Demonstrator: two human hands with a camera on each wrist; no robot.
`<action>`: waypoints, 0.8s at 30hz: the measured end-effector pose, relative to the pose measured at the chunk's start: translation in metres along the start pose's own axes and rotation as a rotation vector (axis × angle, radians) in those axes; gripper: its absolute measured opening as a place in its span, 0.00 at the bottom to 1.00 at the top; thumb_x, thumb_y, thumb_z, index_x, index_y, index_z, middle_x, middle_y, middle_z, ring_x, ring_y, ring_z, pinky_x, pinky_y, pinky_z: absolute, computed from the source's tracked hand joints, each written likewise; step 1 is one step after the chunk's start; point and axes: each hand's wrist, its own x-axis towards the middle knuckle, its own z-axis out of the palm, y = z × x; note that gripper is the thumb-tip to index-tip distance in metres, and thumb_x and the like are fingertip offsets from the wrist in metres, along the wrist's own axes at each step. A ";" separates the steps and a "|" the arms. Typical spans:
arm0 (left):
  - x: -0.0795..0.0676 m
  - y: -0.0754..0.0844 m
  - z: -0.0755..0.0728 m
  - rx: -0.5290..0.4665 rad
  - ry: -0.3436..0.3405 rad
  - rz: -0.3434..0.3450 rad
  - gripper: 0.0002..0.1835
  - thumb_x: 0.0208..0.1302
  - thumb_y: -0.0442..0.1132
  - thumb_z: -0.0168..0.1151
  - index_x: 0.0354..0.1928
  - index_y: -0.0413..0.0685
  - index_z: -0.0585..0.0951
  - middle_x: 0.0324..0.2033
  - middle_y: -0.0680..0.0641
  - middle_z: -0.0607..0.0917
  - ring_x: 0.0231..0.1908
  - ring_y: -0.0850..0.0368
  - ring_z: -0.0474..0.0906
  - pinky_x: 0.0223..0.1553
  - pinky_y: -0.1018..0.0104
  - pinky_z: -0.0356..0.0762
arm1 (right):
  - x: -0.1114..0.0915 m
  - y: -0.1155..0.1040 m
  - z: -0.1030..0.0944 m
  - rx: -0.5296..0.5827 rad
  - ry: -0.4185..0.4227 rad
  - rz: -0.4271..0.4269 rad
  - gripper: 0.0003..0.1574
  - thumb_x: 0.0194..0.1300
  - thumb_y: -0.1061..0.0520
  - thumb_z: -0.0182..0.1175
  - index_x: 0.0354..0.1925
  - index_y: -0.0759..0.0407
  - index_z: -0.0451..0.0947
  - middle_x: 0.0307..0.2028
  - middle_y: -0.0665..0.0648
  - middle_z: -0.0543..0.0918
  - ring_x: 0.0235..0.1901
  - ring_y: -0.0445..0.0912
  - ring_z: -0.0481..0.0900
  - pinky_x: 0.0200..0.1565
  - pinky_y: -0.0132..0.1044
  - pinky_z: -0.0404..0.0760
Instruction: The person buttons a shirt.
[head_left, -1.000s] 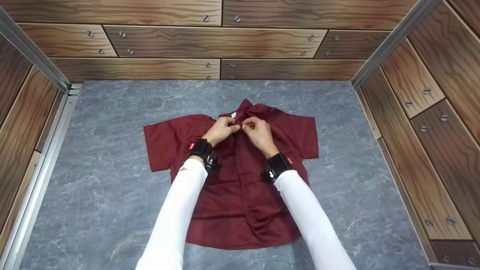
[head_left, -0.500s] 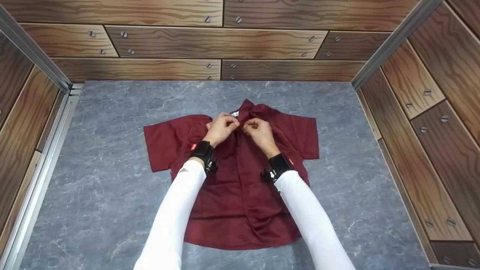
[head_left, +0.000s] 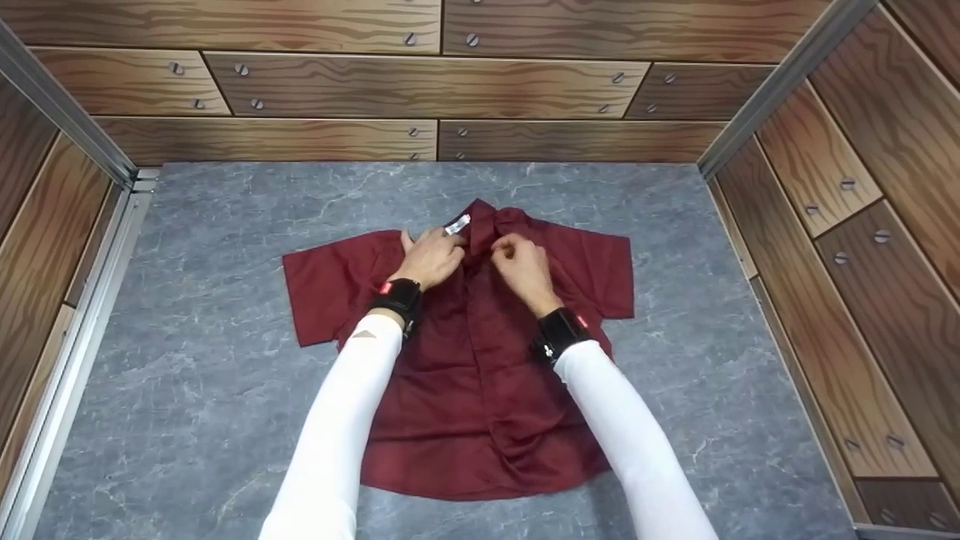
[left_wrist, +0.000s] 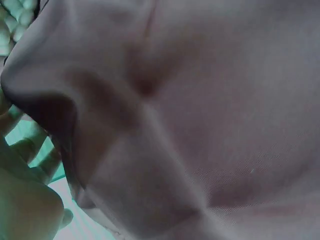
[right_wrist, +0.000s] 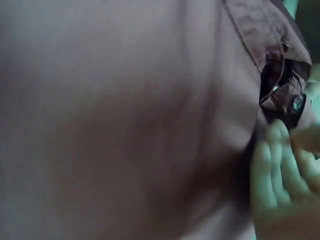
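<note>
Head view: two hands (head_left: 431,259) (head_left: 523,271), one shirt (head_left: 442,409).

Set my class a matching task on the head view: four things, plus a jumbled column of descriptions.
Things
1. Shirt
2. Label
3. Wristbands
4. Tabletop

Descriptions
A. Grey, marbled, under the shirt
B. Black, with small red marks
C. Dark red, laid out with short sleeves spread
D. White, near the left hand

Pairs: 1-C, 2-D, 3-B, 4-A

Place: panelled booth (head_left: 892,300), wider site unclear | marbled grey surface (head_left: 187,405) beneath left hand (head_left: 431,259) | plank-print panels (head_left: 427,86) beyond it — metal rail (head_left: 70,375) leftward
</note>
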 end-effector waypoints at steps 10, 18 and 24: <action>0.000 -0.004 -0.009 0.020 0.044 0.031 0.12 0.65 0.40 0.57 0.48 0.54 0.84 0.47 0.47 0.82 0.54 0.45 0.74 0.64 0.35 0.47 | 0.026 -0.013 -0.020 -0.532 -0.178 -0.512 0.39 0.60 0.70 0.56 0.63 0.38 0.72 0.74 0.56 0.56 0.73 0.63 0.48 0.66 0.66 0.54; -0.003 -0.008 -0.016 0.039 0.228 0.056 0.09 0.63 0.44 0.63 0.44 0.53 0.84 0.45 0.49 0.82 0.52 0.48 0.73 0.64 0.37 0.46 | 0.034 -0.011 -0.024 -0.528 -0.222 -0.454 0.11 0.69 0.46 0.56 0.43 0.48 0.79 0.66 0.56 0.68 0.73 0.58 0.50 0.66 0.66 0.52; -0.002 -0.009 -0.021 0.056 0.411 0.112 0.05 0.63 0.41 0.64 0.39 0.51 0.83 0.49 0.48 0.77 0.61 0.48 0.67 0.66 0.36 0.42 | 0.035 -0.011 -0.027 -0.406 -0.157 -0.539 0.11 0.70 0.47 0.54 0.44 0.51 0.78 0.47 0.52 0.82 0.58 0.52 0.71 0.64 0.54 0.60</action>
